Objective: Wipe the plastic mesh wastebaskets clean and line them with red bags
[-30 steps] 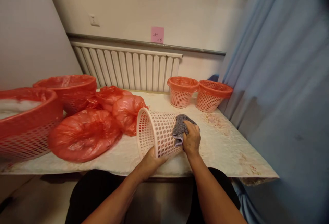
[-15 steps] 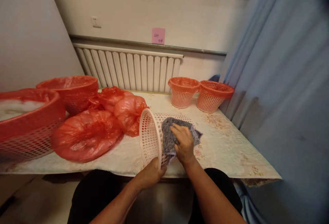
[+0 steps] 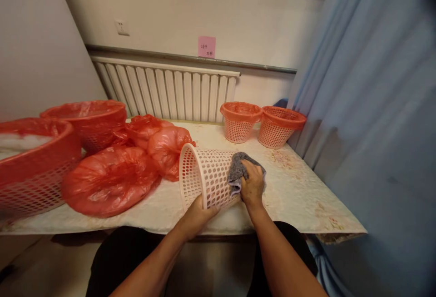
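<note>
Your left hand (image 3: 196,220) is clamped on the rim of the pale perforated plastic wastebasket (image 3: 215,174); the thumb lies on the outer wall, while its other fingers are mostly hidden behind the rim. Your right hand (image 3: 252,187) has its fingers bent and closed on the grey cloth (image 3: 235,170), and it presses this cloth against the outer side of the wastebasket, close to the bottom end. The wastebasket is on its side, near the front edge of the bench (image 3: 299,206), with the open mouth turned to your left; whether it rests on the surface or is lifted a little, I cannot tell. Just left of the mouth there are red plastic bags (image 3: 109,181), puffed and crumpled. Farther left stands a large red-lined basket (image 3: 37,174), which has something white inside, and behind it another red-lined basket (image 3: 98,126). At the back, to the right, two small red-lined wastebaskets (image 3: 238,130) stand upright side by side, near the blue curtain (image 3: 357,120). Behind the bench you have a white radiator (image 3: 170,91), and above it a pink note (image 3: 206,46) on the wall.
</note>
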`<state>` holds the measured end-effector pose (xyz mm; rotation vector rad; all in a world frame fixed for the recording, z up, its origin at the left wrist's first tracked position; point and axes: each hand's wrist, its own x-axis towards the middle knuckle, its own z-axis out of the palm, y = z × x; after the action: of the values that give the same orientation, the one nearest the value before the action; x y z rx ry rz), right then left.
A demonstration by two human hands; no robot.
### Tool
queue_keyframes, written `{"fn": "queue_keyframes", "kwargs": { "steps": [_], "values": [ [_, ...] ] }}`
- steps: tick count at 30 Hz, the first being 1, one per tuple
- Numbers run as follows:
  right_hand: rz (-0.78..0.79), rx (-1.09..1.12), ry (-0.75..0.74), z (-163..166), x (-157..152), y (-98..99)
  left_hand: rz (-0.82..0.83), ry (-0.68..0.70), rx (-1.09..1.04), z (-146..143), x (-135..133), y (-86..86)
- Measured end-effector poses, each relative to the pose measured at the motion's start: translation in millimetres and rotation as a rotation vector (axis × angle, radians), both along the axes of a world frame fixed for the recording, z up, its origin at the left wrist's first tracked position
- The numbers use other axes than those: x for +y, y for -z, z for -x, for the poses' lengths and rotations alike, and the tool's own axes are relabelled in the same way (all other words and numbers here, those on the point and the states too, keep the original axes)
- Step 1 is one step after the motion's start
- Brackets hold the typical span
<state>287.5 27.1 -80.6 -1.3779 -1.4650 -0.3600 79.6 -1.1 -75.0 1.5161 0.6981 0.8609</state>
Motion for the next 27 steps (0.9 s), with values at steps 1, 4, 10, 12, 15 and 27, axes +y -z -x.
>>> {"fn": "queue_keyframes", "kwargs": {
  "steps": [1, 4, 10, 12, 15, 27],
  "values": [
    [-0.014, -0.020, -0.054, 6.8, -3.8, -2.2, 0.004, -0.013, -0.024, -1.5, 1.1, -3.0],
    [-0.066, -0.086, -0.243, 31.4, -19.8, -9.3, -0.062, -0.005, 0.040, -1.9, -0.1, -6.4],
    [-0.162, -0.235, -0.421, 64.5, -40.7, -15.6, -0.209, 0.065, 0.206, 5.0, -10.5, 0.3],
    [-0.131, -0.234, -0.374, 58.0, -35.0, -15.8, -0.203, 0.071, 0.234, 6.7, -12.0, 6.3],
    [-0.056, -0.169, -0.245, 32.1, -18.4, -13.7, -0.202, 0.122, 0.300, 9.7, -12.8, 19.7],
    [0.094, 0.102, 0.062, -12.6, 6.7, 1.2, 0.075, -0.030, -0.011, -0.9, -7.1, -7.9]
  ]
}}
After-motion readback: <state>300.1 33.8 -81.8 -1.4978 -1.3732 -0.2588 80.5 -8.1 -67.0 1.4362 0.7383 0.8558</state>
